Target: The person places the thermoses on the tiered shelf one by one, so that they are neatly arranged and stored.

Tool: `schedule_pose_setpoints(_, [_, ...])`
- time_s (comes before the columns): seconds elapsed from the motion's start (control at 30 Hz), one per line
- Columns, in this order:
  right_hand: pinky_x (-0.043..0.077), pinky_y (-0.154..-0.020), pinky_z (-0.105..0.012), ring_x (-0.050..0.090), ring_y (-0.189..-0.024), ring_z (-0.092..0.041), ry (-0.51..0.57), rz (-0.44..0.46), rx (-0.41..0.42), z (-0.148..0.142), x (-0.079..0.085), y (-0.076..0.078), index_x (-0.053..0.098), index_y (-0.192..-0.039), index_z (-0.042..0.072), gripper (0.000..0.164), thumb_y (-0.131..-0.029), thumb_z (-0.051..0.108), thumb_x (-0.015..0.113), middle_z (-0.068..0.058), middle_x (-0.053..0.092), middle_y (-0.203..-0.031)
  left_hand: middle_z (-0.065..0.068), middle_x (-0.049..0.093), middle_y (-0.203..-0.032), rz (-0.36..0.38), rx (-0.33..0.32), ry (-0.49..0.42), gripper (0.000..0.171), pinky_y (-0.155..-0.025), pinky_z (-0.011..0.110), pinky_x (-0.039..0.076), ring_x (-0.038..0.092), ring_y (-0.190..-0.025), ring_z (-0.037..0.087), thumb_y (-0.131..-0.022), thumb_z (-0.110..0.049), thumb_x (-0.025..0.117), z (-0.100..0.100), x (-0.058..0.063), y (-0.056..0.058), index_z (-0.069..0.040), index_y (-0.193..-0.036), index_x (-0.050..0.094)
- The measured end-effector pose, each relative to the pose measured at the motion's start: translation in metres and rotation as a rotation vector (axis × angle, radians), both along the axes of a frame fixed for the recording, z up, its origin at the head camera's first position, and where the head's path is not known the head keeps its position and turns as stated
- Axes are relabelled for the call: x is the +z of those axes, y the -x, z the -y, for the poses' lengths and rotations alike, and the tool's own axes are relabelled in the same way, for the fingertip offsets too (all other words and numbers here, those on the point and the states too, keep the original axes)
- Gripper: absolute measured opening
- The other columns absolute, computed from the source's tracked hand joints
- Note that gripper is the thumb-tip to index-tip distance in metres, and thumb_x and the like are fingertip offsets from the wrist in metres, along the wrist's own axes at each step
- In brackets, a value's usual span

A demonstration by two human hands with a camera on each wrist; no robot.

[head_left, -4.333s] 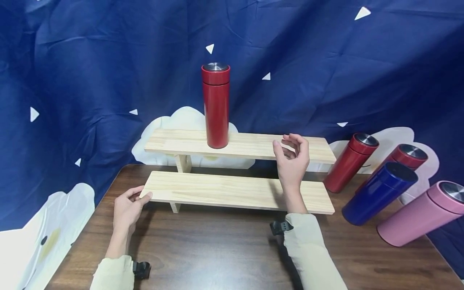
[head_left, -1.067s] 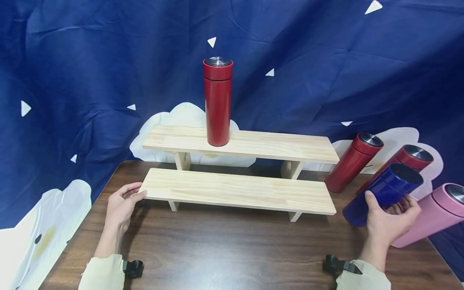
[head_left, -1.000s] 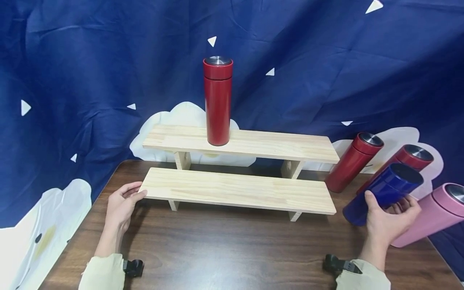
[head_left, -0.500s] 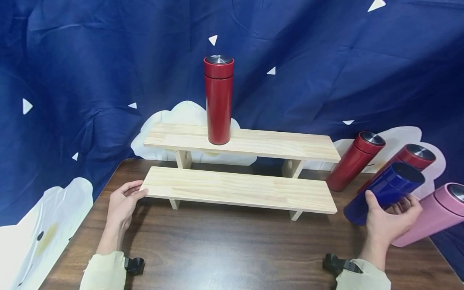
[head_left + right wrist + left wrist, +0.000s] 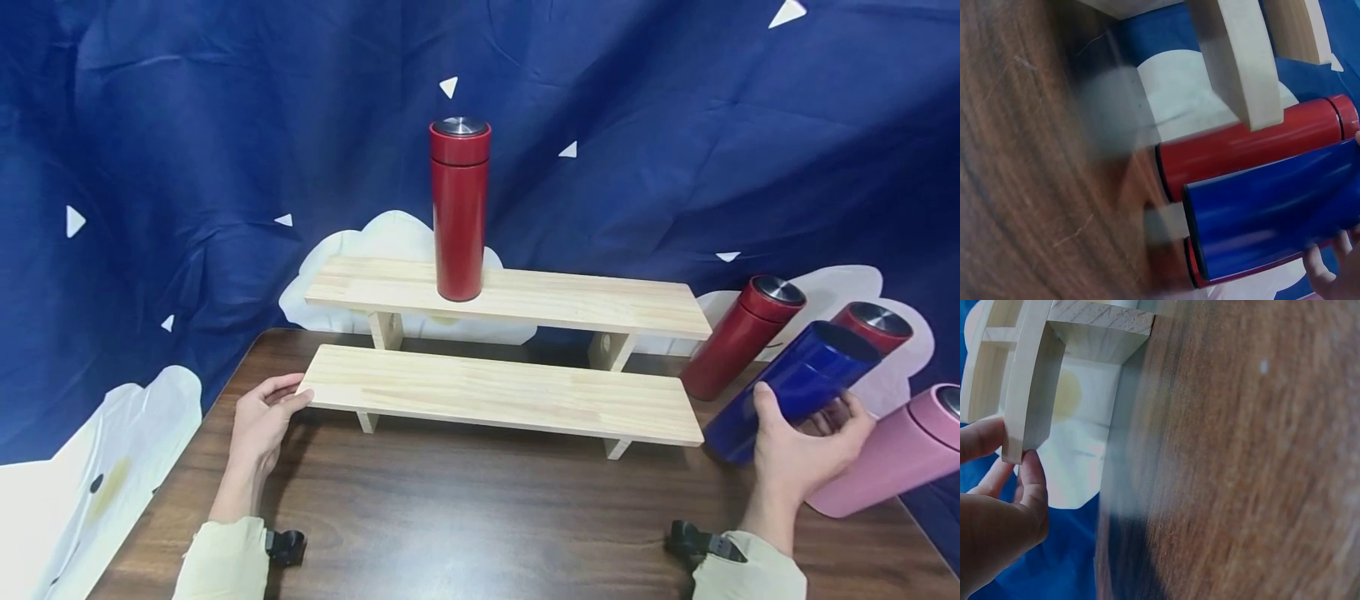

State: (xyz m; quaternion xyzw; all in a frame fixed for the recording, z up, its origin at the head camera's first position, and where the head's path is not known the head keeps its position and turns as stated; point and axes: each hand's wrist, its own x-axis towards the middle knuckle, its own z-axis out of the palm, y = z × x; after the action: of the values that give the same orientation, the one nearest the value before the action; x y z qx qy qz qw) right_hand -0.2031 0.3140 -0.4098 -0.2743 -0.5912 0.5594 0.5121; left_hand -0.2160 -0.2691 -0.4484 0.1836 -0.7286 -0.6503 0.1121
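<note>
A light two-tier wooden shelf point(image 5: 495, 390) stands on the table. My left hand point(image 5: 258, 421) pinches the left end of its lower board, thumb above and fingers below, as the left wrist view also shows. At the right, my right hand point(image 5: 806, 442) grips a blue thermos flask point(image 5: 787, 387), thumb on the near side and fingers round the far side. In the right wrist view the blue flask point(image 5: 1266, 206) lies across the frame, its base seemingly just off the table. A red thermos flask point(image 5: 460, 217) stands upright on the upper board, left of its middle.
Beside the shelf's right end stands a red flask point(image 5: 738, 342). Another red flask point(image 5: 873, 325) is partly hidden behind the blue one. A pink flask point(image 5: 888, 462) stands at the table's right, close by my right hand. A blue patterned cloth point(image 5: 622, 100) hangs behind the brown table point(image 5: 480, 517).
My right hand came from the upper board to the blue flask and took hold of it. Since half a second ago the flask has shifted slightly up and left. My left hand still pinches the shelf.
</note>
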Motion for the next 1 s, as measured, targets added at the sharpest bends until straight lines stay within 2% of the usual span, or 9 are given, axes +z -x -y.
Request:
schedule_pose_setpoints(0.3, [0.040,-0.084,-0.025,0.054,-0.095,-0.013,0.079,-0.184,0.035,0.003,0.014,0.005,0.063,-0.123,0.011,0.070,-0.060,-0.004,0.090,-0.005,0.061,-0.109,-0.004,0.067,-0.095,-0.022,0.016,-0.002,0.044,-0.074,0.012,0.050,0.059,-0.087,0.003,-0.087,0.002,0.075,-0.001,-0.002,0.000,0.012,-0.127,0.061])
schedule_pose_setpoints(0.43, [0.040,-0.080,-0.025,0.053,-0.090,-0.014,0.109,-0.233,0.048,0.002,0.019,0.008,0.064,-0.120,0.010,0.070,-0.057,-0.005,0.091,-0.006,0.060,-0.104,-0.002,0.067,-0.096,-0.023,0.021,-0.007,0.042,-0.075,0.012,0.050,0.060,-0.087,0.003,-0.086,0.003,0.075,-0.001,-0.003,0.000,0.011,-0.126,0.062])
schedule_pose_setpoints(0.63, [0.038,-0.078,-0.023,0.049,-0.088,-0.013,0.115,-0.200,0.046,0.000,0.021,0.010,0.065,-0.121,0.013,0.071,-0.058,-0.001,0.094,-0.004,0.056,-0.100,0.001,0.067,-0.100,-0.001,0.018,-0.005,0.043,-0.077,0.012,0.050,0.060,-0.088,0.003,-0.088,0.003,0.074,-0.002,-0.002,0.000,0.010,-0.128,0.061])
schedule_pose_setpoints(0.83, [0.039,-0.080,-0.023,0.051,-0.091,-0.014,0.123,-0.180,0.056,0.005,0.033,0.009,0.064,-0.123,0.014,0.071,-0.059,0.001,0.093,-0.004,0.059,-0.106,0.001,0.067,-0.100,0.000,0.012,0.001,0.042,-0.077,0.012,0.050,0.060,-0.089,0.002,-0.088,0.002,0.074,-0.003,-0.001,0.001,0.010,-0.128,0.062])
schedule_pose_setpoints(1.0, [0.040,-0.082,-0.024,0.053,-0.095,-0.014,0.088,-0.176,0.068,0.011,0.041,0.011,0.064,-0.124,0.015,0.071,-0.060,0.006,0.094,-0.004,0.061,-0.111,0.001,0.067,-0.099,-0.003,0.019,-0.004,0.043,-0.077,0.012,0.050,0.060,-0.088,0.002,-0.088,0.003,0.074,-0.002,-0.001,0.000,0.010,-0.129,0.062])
